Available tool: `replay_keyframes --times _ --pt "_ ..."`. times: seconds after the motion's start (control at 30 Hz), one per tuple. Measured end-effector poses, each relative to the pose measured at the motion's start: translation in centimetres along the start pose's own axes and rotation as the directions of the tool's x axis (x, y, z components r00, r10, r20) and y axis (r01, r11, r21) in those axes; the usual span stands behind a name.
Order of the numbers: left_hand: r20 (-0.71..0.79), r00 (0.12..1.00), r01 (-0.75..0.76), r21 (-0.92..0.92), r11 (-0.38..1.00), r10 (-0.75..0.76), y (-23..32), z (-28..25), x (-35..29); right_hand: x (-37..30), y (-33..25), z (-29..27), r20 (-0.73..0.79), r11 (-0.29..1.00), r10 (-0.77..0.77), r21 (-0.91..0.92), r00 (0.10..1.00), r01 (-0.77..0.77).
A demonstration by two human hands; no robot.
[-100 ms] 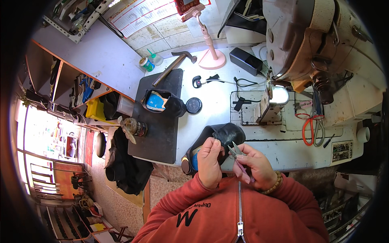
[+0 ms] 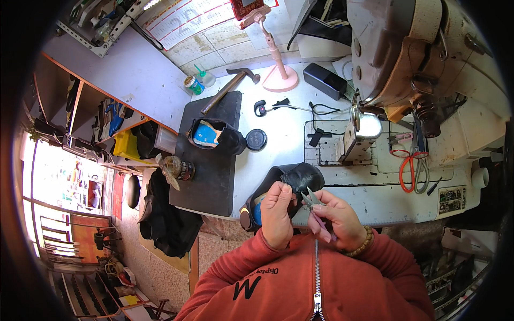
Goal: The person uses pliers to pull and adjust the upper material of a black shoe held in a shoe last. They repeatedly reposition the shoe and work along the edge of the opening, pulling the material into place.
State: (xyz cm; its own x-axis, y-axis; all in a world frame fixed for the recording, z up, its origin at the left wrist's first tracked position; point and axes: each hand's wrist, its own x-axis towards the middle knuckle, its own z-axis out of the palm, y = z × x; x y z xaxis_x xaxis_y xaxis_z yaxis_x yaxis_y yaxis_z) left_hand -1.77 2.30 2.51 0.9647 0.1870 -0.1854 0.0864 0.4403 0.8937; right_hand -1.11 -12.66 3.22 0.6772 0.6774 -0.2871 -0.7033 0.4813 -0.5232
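At the table's front edge lies a black leather shoe (image 2: pixel 304 175) with blue showing inside it. My left hand (image 2: pixel 276 215) is closed in a pinch on the shoe's near edge, thumb uppermost. From the right, my right hand (image 2: pixel 342 218) grips a small pair of scissors (image 2: pixel 311 200) by their pinkish handles. The scissors' blades stand apart, their tips close to the shoe and to my left fingertips. My hands hide what lies between the blades. The matching black shoe (image 2: pixel 231 142), blue inside, lies on a dark mat (image 2: pixel 206 187).
A hammer (image 2: pixel 225 91) lies across the mat's far end, and a glue-smeared jar (image 2: pixel 182 168) stands at its left. A round black lid (image 2: pixel 256 139) is beside the second shoe. Right of centre are a sewing machine (image 2: pixel 385 53) and orange-handled scissors (image 2: pixel 408 174). A pink stand (image 2: pixel 279 77) rises behind.
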Motion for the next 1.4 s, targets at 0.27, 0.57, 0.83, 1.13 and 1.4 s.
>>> replay_keyframes --times 0.27,0.57,0.83,1.13,1.4 --pt "-0.004 1.0 0.02 -0.006 1.0 -0.02 0.2 0.3 -0.1 0.2 1.9 0.0 -0.128 0.863 -0.306 -0.456 0.943 0.217" --pt "-0.018 1.0 0.007 0.017 1.0 -0.007 0.1 0.2 -0.1 1.3 4.1 -0.8 -0.017 0.515 -0.619 -0.763 0.785 0.39" --pt "0.042 0.999 0.006 0.083 0.997 -0.009 -0.2 -0.3 0.3 1.4 4.4 -1.4 -0.011 0.469 -0.628 -0.804 0.778 0.367" --pt "0.038 0.997 0.064 0.187 0.98 -0.073 -1.5 0.0 -1.1 1.5 1.4 0.9 -0.322 0.665 -0.747 -0.375 0.582 0.646" --pt "-0.04 0.997 0.068 -0.023 0.997 -0.069 -0.5 -0.1 -0.3 -0.7 1.6 0.1 -0.103 0.946 -0.215 -0.268 0.971 0.181"
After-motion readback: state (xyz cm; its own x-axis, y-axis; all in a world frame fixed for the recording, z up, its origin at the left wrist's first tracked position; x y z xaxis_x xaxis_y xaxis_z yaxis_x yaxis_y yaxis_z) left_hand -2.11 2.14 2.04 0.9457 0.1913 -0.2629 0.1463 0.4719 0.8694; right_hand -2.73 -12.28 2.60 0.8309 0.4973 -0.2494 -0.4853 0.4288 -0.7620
